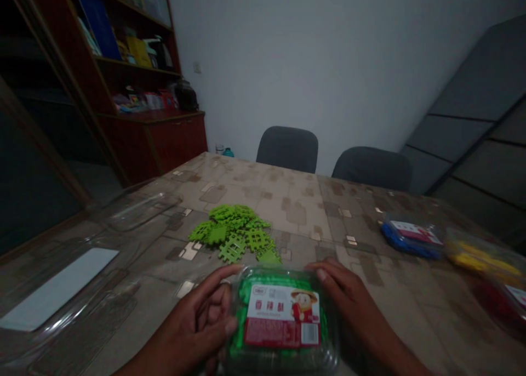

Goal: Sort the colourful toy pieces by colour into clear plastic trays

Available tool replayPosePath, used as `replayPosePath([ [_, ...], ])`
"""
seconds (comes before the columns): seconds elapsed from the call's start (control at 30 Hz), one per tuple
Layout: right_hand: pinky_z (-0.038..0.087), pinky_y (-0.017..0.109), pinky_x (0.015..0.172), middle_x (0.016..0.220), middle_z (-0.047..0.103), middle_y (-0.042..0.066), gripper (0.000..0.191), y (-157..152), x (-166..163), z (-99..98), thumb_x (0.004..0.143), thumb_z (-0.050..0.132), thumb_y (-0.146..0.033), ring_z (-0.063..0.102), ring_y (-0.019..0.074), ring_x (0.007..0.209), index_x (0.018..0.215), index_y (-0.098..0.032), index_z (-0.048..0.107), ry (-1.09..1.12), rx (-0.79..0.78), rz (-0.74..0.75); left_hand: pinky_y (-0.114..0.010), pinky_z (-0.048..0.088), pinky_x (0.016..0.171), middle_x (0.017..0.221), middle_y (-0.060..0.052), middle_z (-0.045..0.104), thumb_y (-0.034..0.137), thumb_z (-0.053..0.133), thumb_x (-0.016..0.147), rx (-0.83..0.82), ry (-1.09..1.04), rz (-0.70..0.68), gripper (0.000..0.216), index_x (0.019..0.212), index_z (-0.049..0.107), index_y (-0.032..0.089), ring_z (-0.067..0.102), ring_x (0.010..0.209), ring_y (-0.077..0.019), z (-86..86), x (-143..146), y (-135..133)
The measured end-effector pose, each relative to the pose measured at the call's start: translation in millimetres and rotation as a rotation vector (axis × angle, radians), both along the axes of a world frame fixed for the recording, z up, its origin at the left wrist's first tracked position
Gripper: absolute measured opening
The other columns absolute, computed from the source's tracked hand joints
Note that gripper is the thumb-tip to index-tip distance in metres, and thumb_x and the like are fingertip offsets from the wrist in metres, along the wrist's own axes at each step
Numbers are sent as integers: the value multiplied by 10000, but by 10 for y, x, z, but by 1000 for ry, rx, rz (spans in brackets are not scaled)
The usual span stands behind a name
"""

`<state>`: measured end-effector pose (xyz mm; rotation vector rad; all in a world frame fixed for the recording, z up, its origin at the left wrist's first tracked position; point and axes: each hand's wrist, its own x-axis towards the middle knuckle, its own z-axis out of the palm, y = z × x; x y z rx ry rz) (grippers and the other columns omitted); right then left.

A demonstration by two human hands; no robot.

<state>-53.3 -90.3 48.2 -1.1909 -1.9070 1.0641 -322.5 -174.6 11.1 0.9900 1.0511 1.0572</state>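
A clear plastic box (283,321) with a red and white label and green pieces inside rests on the table's near edge. My left hand (203,318) curls against its left side, fingers bent, thumb on the lid. Along the box's right side lies my right hand (349,299), fingertips at the far corner. Just beyond the box, a loose pile of green grid-shaped pieces (234,233) is spread on the table (296,211).
To the right lie a box of blue pieces (411,238), a box of yellow ones (480,255) and one of red (505,302). An empty clear lid (139,209) lies at left. Two grey chairs (287,148) stand behind the table, a wooden bookshelf (123,63) at left.
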Motion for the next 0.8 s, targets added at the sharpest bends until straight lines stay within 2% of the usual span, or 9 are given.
replayPosePath([
  [0.1,445,363,796,878,641,58,334,8,-125,108,1019,446,-356,607,227,887,950,-212,740,-130,215,44,-204,478,466,860,3,549,561,797,795,-2,-4,-1,786,1451,447,308,543,593,-120,62,103,-34],
  [0.2,434,345,773,839,625,43,264,33,-247,139,999,511,-312,593,215,858,897,-216,734,-168,304,67,-263,529,521,933,-28,579,594,741,832,29,51,-55,780,1490,421,321,576,624,-145,56,108,4],
  [0.27,433,328,749,819,624,37,259,77,-273,124,996,525,-303,593,207,834,873,-211,733,-135,290,41,-375,592,702,1083,-79,611,622,722,830,140,136,-106,776,1492,440,329,655,836,-241,59,54,50],
  [0.3,429,318,731,798,619,32,276,101,-272,109,998,523,-311,592,202,810,845,-209,728,-113,274,28,-454,574,859,1215,-106,597,631,745,801,217,191,-128,795,1482,465,332,643,1024,-309,73,23,70],
  [0.37,417,305,701,763,604,22,319,138,-258,72,998,516,-346,586,193,770,782,-207,705,-81,244,0,-567,386,1117,1477,-123,467,614,833,703,340,311,-161,898,1480,486,329,446,1350,-415,123,-18,92],
  [0.43,402,298,680,728,577,10,369,140,-256,29,994,512,-379,570,185,735,701,-206,655,-75,207,-21,-611,238,1191,1588,-131,353,568,894,634,369,401,-179,1044,1530,422,312,279,1462,-452,171,-12,91],
  [0.53,384,289,644,698,533,-5,416,72,-292,-27,993,493,-388,543,169,685,626,-207,571,-69,113,21,-605,280,1176,1565,-175,396,520,899,637,334,426,-187,1171,1596,274,269,319,1451,-455,169,65,81],
  [0.63,386,290,645,701,522,-6,409,-24,-349,-30,989,475,-378,548,167,683,627,-205,554,-81,67,97,-520,377,1141,1501,-167,489,510,876,665,318,402,-198,1148,1592,243,267,450,1379,-417,79,147,88],
  [0.8,434,342,774,881,637,55,265,-80,-470,92,979,478,-301,615,217,867,913,-178,703,-109,95,162,-432,494,1027,1324,-93,639,431,793,785,332,438,-188,662,1381,539,297,623,1152,-338,10,215,124],
])
